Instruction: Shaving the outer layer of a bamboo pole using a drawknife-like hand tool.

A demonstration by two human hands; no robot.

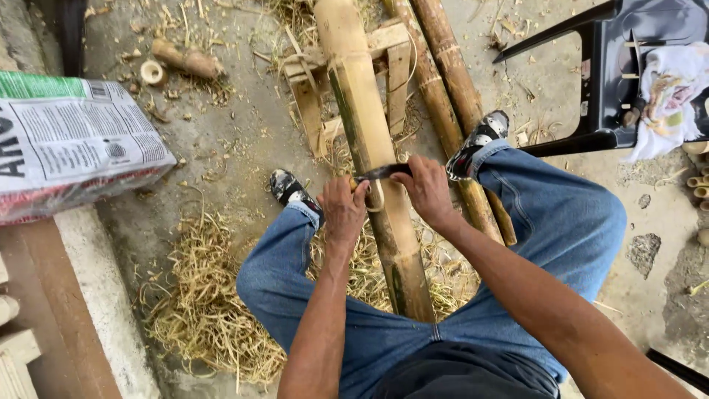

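A thick bamboo pole point(369, 140) runs from between my knees up onto a small wooden rack point(391, 59). Across it lies a dark flat blade point(380, 173). My left hand point(343, 208) grips the blade's left end, and my right hand point(427, 188) grips its right end, both pressed against the pole. The pole's lower part is scraped pale, with green skin left along one side. A curl of shaving hangs by the blade.
Two more bamboo poles point(450, 81) lie to the right under my right shoe point(478, 140). Straw-like shavings point(199, 303) pile on the concrete at left. A printed sack point(70, 140) sits at left, a black plastic chair point(628, 74) with a cloth at upper right.
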